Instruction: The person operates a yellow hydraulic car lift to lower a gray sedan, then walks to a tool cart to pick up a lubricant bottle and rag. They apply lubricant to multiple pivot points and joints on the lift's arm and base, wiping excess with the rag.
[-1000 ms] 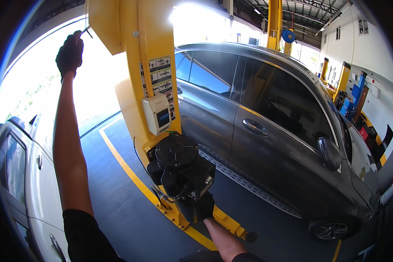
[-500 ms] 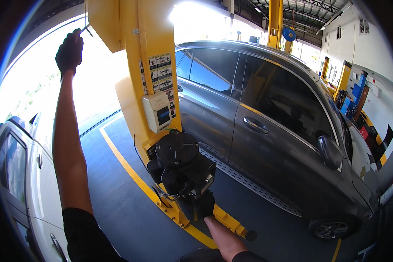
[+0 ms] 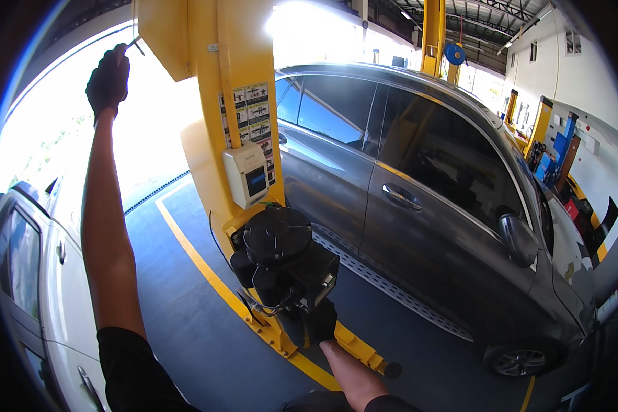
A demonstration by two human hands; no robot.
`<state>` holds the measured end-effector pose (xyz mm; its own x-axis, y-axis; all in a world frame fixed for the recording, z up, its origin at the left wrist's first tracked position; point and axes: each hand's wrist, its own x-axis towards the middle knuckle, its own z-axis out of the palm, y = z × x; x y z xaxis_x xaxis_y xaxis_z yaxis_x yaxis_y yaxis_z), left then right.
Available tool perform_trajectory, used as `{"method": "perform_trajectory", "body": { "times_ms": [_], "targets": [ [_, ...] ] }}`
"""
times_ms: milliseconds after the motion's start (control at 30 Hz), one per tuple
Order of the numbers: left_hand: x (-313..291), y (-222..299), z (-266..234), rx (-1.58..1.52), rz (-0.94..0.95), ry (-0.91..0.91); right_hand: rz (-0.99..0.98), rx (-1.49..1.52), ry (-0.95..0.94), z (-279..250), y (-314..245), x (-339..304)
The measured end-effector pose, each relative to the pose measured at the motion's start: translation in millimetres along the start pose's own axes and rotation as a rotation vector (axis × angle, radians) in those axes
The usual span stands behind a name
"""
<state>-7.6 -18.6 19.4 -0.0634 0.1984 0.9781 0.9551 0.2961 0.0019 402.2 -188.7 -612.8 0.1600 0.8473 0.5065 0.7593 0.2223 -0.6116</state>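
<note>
My left hand (image 3: pixel 108 81), in a dark glove, is raised high at the far left with its fingers closed round a thin dark pull handle (image 3: pixel 136 44). A thin line rises from that handle beside the yellow lift post (image 3: pixel 206 103). Lower down, my right hand (image 3: pixel 323 321), also gloved, is curled against the side of the black power unit (image 3: pixel 278 237) mounted on the post. Its fingers are mostly hidden, and what they grip cannot be made out.
A dark grey car (image 3: pixel 426 206) stands right of the post, above a yellow lift arm (image 3: pixel 360 350). Closer on the left is a white car (image 3: pixel 55 288). A pale control box (image 3: pixel 246 175) with a small screen hangs on the post, beside a sheet of pictograms (image 3: pixel 254 113).
Both hands keep their places, with only a very slight shift of the left hand and forearm. The cars and the post look the same.
</note>
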Motion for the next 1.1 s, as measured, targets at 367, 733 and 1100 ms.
{"method": "perform_trajectory", "body": {
  "times_ms": [367, 733, 1100],
  "targets": [
    [-2, 8, -8, -0.058, -0.068, 0.001, -0.011, -0.011, -0.032, 7, 11, -2],
    [-1, -1, 4, -0.091, 0.044, 0.118, -0.018, -0.033, -0.045, 11, 14, -3],
    [-4, 7, 0, -0.117, 0.009, 0.078, -0.042, -0.079, -0.047, 12, 17, -4]
  ]
}}
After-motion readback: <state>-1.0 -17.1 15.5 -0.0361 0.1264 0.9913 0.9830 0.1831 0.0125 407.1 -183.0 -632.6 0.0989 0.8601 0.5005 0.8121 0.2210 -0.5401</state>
